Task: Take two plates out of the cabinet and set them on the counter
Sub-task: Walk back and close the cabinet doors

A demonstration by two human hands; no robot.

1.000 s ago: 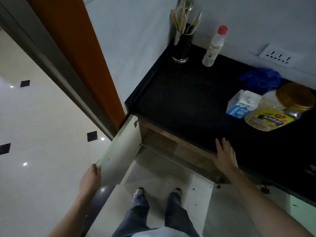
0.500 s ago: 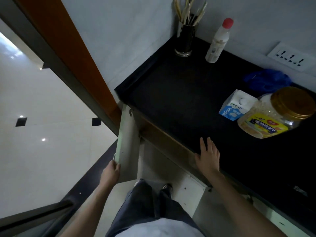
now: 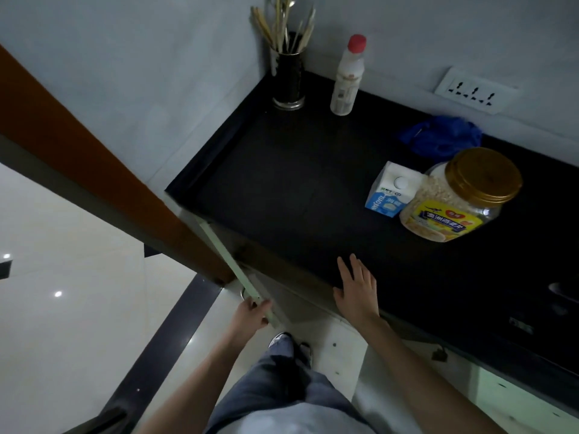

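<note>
L hand clamped on cabinet door edge, R hand flat — fingers apart — on counter lip.

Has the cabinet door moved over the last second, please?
Yes. The cabinet door, gripped by the left hand, has swung further open, away from the counter front, now seen nearly edge-on.

A home kitchen. A black counter in a wall corner holds a utensil holder, a bottle, a milk carton and an oat jar. Below is a pale cabinet door, beside a glossy tiled floor.
</note>
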